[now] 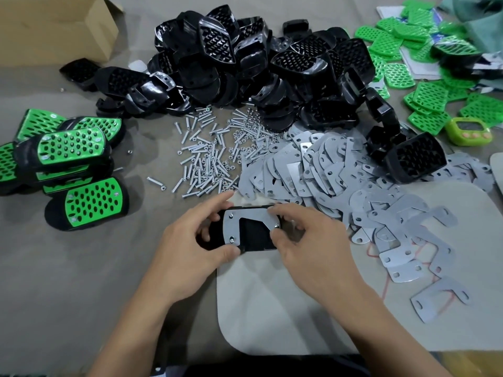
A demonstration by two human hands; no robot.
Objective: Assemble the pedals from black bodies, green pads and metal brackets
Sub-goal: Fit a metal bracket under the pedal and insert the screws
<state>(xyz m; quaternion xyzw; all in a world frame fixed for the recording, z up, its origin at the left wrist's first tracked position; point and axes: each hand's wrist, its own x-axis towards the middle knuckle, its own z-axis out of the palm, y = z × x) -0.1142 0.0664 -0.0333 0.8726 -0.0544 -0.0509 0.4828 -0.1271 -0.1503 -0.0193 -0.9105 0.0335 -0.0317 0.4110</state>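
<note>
My left hand (190,240) grips the left end of a black pedal body (253,236) held underside up just above the table. A grey metal bracket (246,221) lies on that underside with small fasteners at its holes. My right hand (307,240) pinches at the bracket's right corner with thumb and forefinger. A big heap of black bodies (258,63) fills the back centre. Loose green pads (424,66) lie at the back right. Spare metal brackets (340,170) spread to the right of my hands.
Screws and nuts (209,153) are scattered ahead of my hands. Finished pedals (73,164) with green pads are stacked at the left. A cardboard box (54,25) stands at the back left, a green timer (471,131) at the right. A pale mat (299,308) lies under my hands.
</note>
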